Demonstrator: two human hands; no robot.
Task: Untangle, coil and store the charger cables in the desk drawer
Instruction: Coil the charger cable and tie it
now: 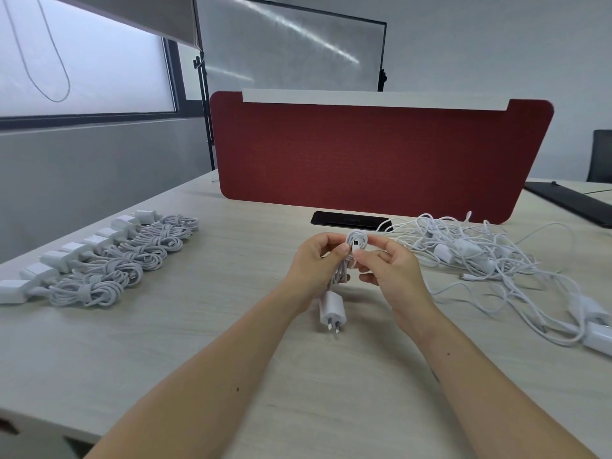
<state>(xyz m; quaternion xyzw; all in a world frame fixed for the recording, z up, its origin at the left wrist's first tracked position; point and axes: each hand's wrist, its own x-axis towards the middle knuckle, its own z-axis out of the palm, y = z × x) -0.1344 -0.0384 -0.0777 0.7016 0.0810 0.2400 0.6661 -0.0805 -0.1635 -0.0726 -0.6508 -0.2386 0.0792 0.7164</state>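
Observation:
Above the middle of the desk [231,342] both hands hold one white charger cable. My left hand [313,260] grips its coiled bundle [357,240], and my right hand [385,266] pinches the cable's end plug at the coil. The white adapter [332,313] of this cable hangs below my hands, prongs down. A row of several coiled chargers [109,260] lies at the left of the desk. A tangled heap of white cables and adapters [490,256] spreads over the right side.
A red divider panel [381,157] stands across the back of the desk, with a black cable slot [347,220] in front of it. A dark chair [601,154] and a black tray [569,200] are at the far right. No drawer is in view.

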